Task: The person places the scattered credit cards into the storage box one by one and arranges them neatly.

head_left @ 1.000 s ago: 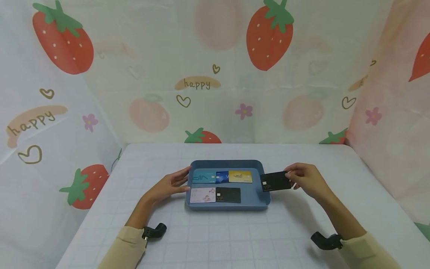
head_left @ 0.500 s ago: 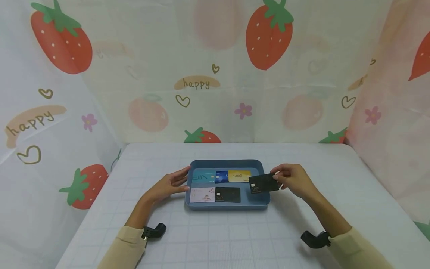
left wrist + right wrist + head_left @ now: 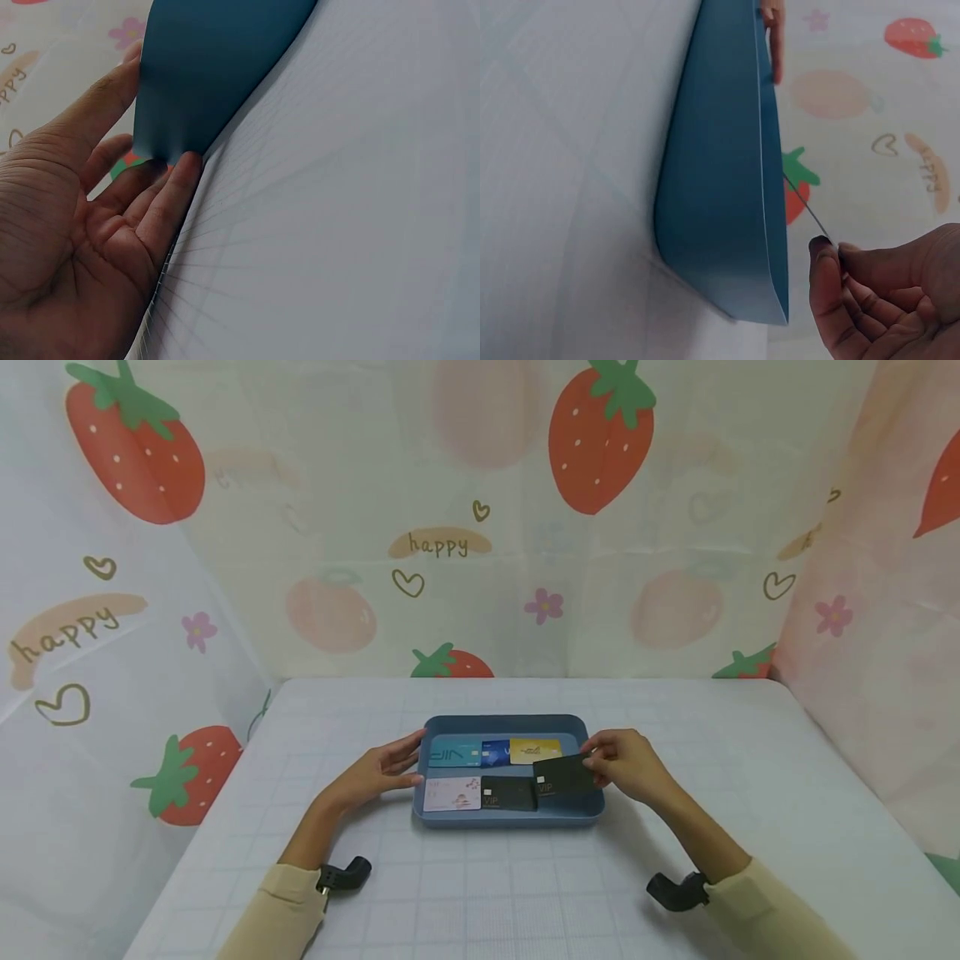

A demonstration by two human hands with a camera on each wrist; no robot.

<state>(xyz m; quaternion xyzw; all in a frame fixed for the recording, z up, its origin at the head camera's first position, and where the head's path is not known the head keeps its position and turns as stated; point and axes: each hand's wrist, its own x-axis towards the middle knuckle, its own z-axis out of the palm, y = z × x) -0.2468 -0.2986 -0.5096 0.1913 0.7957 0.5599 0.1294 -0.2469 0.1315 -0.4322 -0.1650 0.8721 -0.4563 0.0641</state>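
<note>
A blue tray (image 3: pixel 510 821) holds several cards. Its back row has a teal card (image 3: pixel 454 754), a dark blue card (image 3: pixel 496 753) and a yellow card (image 3: pixel 536 750). In front lie a pale pink card (image 3: pixel 452 794) and a black VIP card (image 3: pixel 508 794). My right hand (image 3: pixel 628 763) pinches a second black VIP card (image 3: pixel 562 776) between thumb and fingers. That card is tilted over the tray's right part; the right wrist view shows it edge-on (image 3: pixel 808 204). My left hand (image 3: pixel 377 772) touches the tray's left side, fingers extended against the wall in the left wrist view.
The tray stands on a white table (image 3: pixel 465 893) with a faint grid pattern. A curtain (image 3: pixel 337 510) printed with strawberries hangs behind the table and along both sides. Each wrist wears a black camera mount (image 3: pixel 677 892).
My right hand has carried the second black card leftward, from the tray's right edge to over the tray, beside the other black card. The left hand stays in place at the tray.
</note>
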